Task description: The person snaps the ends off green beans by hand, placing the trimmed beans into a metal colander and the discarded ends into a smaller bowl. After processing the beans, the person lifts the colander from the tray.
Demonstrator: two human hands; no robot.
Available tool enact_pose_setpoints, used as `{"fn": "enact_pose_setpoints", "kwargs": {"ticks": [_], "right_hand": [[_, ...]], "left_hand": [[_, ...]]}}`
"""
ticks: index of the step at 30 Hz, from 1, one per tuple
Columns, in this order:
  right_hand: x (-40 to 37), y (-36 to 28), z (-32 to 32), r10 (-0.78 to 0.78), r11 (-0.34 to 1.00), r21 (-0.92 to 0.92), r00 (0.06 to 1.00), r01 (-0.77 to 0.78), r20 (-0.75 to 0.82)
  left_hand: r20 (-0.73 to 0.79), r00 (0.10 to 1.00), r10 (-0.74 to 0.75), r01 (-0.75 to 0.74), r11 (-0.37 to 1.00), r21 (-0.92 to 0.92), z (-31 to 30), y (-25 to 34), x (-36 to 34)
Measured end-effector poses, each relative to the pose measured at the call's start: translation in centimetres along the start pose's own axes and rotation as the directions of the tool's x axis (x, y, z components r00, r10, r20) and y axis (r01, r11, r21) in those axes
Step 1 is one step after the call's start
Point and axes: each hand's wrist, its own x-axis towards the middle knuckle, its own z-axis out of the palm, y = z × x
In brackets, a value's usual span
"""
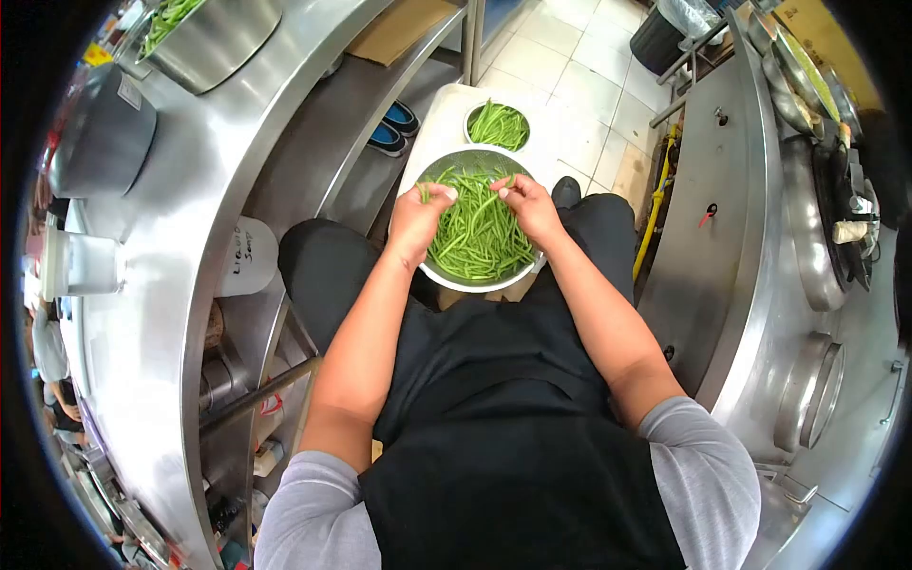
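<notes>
A large metal bowl [467, 285] full of green beans [480, 233] stands between my knees. Over its left rim, my left hand [418, 220] is closed in a pinch, with pieces of green bean showing at the fingertips. My right hand [534, 211] pinches a green bean [503, 182] above the right side of the same bowl. Just beyond it sits a smaller metal bowl [468, 126], which also holds green beans. Both bowls rest on a whitish stool or low table [432, 123].
A steel counter [180, 228] runs along my left, carrying a large pot [223, 47] with green beans and a grey container [104, 133]. Below it are a tub marked liquid soap [249, 256] and blue-black shoes [388, 138]. On my right is a stove counter [698, 199] with woks [812, 228].
</notes>
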Motion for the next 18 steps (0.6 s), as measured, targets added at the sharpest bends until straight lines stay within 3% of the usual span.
{"fn": "enact_pose_setpoints", "kwargs": {"ticks": [1,2,3,5,6,8,11,14,16,18], "right_hand": [[-0.1,-0.2,0.1,-0.025,0.996,0.084,0.998,0.02,0.055],[-0.3,-0.4,0.2,-0.071,0.99,0.127,0.994,0.06,0.086],[-0.3,0.0,0.4,-0.077,0.99,0.129,0.993,0.065,0.088],[-0.4,0.9,0.5,-0.122,0.978,0.18,0.99,0.108,0.071],[-0.5,0.5,0.8,-0.117,0.976,0.195,0.99,0.1,0.075],[-0.8,-0.4,0.9,-0.099,0.972,0.223,0.989,0.073,0.106],[-0.1,0.2,0.5,-0.072,0.976,0.213,0.988,0.043,0.133],[0.1,0.1,1.1,-0.03,0.99,0.141,0.997,0.02,0.071],[0.2,0.1,1.5,-0.081,0.996,0.02,0.996,0.082,-0.03],[0.4,0.1,1.5,-0.078,0.995,0.066,0.996,0.081,-0.047]], "left_hand": [[-0.001,0.99,0.139,-0.137,0.978,0.157,0.9,0.6,-0.7],[0.003,0.993,0.121,-0.115,0.937,0.329,1.2,1.4,-1.3],[0.048,0.973,0.228,-0.226,0.874,0.43,1.5,1.1,-1.1],[0.157,0.947,0.281,-0.322,0.815,0.482,2.0,0.4,-0.4],[0.158,0.947,0.279,-0.321,0.816,0.481,2.2,0.0,-0.2],[0.194,0.974,0.119,-0.201,0.85,0.486,2.8,-0.7,0.3],[0.175,0.961,0.216,-0.278,0.747,0.604,3.0,-0.7,0.1],[0.103,0.971,0.216,-0.227,0.701,0.676,2.5,-1.3,0.2],[0.086,0.971,0.221,-0.215,0.665,0.715,2.2,-0.7,-0.1],[0.097,0.958,0.27,-0.242,0.58,0.777,2.0,-0.2,-0.5]]}}
